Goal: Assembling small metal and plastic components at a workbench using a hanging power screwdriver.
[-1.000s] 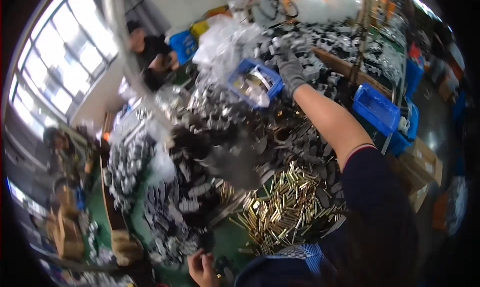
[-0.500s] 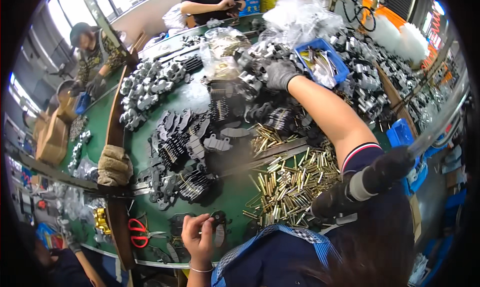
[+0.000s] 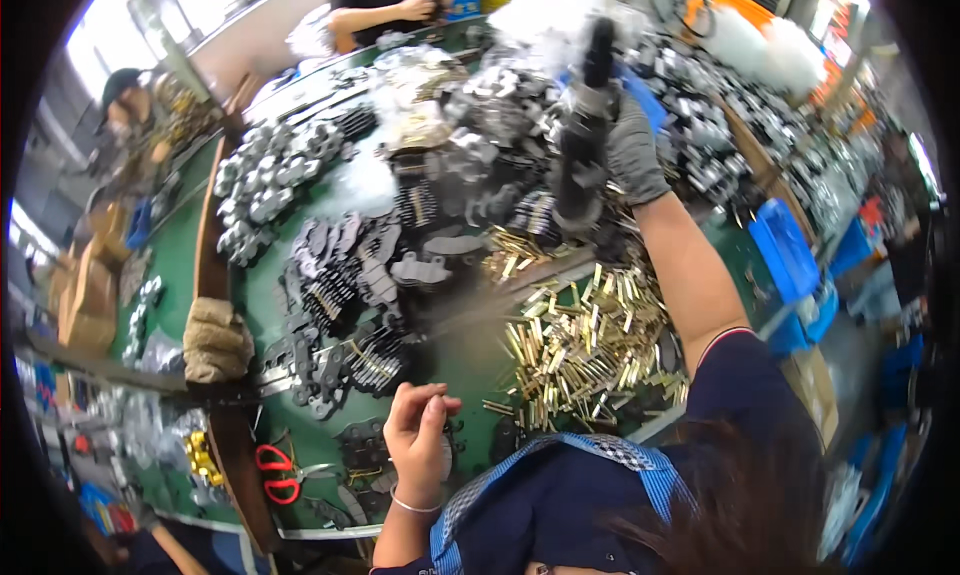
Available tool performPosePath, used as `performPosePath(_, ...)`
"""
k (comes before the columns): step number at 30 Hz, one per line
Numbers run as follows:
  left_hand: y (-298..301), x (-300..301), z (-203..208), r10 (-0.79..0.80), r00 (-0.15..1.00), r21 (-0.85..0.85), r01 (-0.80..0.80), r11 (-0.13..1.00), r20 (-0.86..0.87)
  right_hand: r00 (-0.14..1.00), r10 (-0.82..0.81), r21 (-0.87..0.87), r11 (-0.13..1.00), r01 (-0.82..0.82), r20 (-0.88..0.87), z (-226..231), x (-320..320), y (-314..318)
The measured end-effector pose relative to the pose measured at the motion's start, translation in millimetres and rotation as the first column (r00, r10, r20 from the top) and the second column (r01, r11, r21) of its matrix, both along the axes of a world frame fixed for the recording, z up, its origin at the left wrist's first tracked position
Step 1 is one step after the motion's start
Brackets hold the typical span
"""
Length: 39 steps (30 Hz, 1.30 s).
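Observation:
My left hand (image 3: 418,437), bare with a thin bracelet at the wrist, is raised over the table's near edge. Its fingers are loosely bent and apart, with nothing visible in them. Dark brake pads (image 3: 365,437) lie beneath and beside it. My right hand (image 3: 637,155), in a grey glove, is at the far part of the table. A black cylindrical tool (image 3: 582,155) with a grey band stands upright in the picture directly beside it. The tool hides the glove's fingers, so I cannot tell whether they grip it. Loose brass-coloured pins (image 3: 590,350) lie below my right forearm.
Brake pads (image 3: 335,285) and silver metal castings (image 3: 275,175) are heaped at left. Red-handled scissors (image 3: 278,473) lie near a wooden divider (image 3: 240,465) with a rolled cloth (image 3: 215,340). A blue bin (image 3: 785,250) is at right. Other people work across and left.
The black tool has swung from the lower right to upright beside my right hand. My right hand has shifted right, off the castings. My left hand has moved slightly right and up.

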<state>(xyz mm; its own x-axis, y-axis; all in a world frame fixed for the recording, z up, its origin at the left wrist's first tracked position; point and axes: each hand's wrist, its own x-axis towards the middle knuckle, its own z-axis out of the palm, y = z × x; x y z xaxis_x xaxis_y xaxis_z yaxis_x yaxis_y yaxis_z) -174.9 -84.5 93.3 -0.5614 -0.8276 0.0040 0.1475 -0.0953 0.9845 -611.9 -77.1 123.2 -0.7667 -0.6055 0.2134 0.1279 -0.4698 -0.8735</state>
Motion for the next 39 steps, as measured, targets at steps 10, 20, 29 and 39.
performPosePath(10, 37.3, -113.3, -7.9, -0.394, 0.784, 0.584, 0.620, 0.524, -0.479, 0.679, 0.707, -0.513, 0.665, -0.542, 0.198, -1.7, 184.1, 136.6)
performPosePath(20, 38.1, -59.4, 12.0, -0.286, 0.800, 0.557, 0.580, 0.594, -0.527, 0.657, 0.663, -0.200, 0.742, -0.640, 0.358, -26.4, 238.2, 109.0)
performPosePath(29, 2.2, -25.8, -36.6, -0.290, 0.952, 0.024, 0.293, 0.956, -0.099, -0.064, 0.861, -0.728, 0.385, -0.568, 0.505, -52.1, 298.1, 94.5)
performPosePath(39, 9.2, -23.8, -22.5, -0.319, 0.602, 0.408, 0.762, 0.503, -0.732, -0.062, 0.736, -0.638, 0.538, -0.551, 0.674, -38.7, 324.2, 98.6)
